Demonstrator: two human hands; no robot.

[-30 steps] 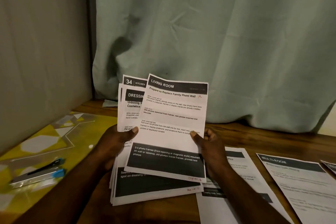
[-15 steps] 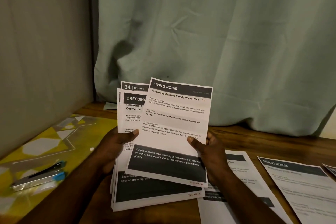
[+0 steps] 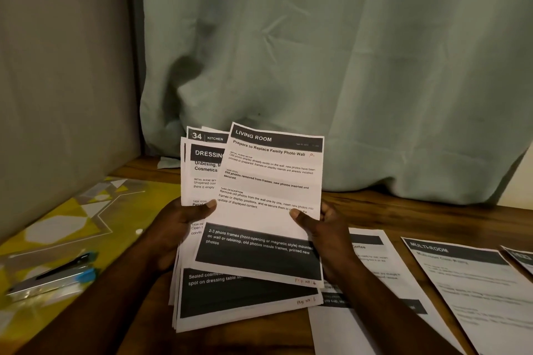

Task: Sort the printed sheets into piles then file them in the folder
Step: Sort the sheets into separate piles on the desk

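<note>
My left hand (image 3: 173, 228) grips the stack (image 3: 230, 300) of printed sheets, thumb across the front and fingers hidden behind. The stack stands tilted up over the near edge of the table (image 3: 403, 210), around the middle. My right hand (image 3: 326, 235) pinches the top sheet (image 3: 268, 202) at its right edge, thumb on the print and fingers curled behind. That sheet is headed LIVING ROOM, and it sits skewed to the right of the pile, its bottom corner lifted off the sheet beneath. Behind it I can read DRESSING on the next one and 34 KITCHEN on the one after.

Flat on the table just right of my right wrist lies a loose sheet (image 3: 375, 268), partly under my arm. Beside it, toward the right edge, lies the MULTI-ROOM sheet (image 3: 467, 282), and one more page (image 3: 522, 258) pokes in at the edge itself.

Over on the left side of the table lies the yellow folder (image 3: 72, 225), flat, reaching toward the back left corner. A stapler (image 3: 49, 277) rests on its near part. A green curtain (image 3: 317, 66) hangs along the back edge.
</note>
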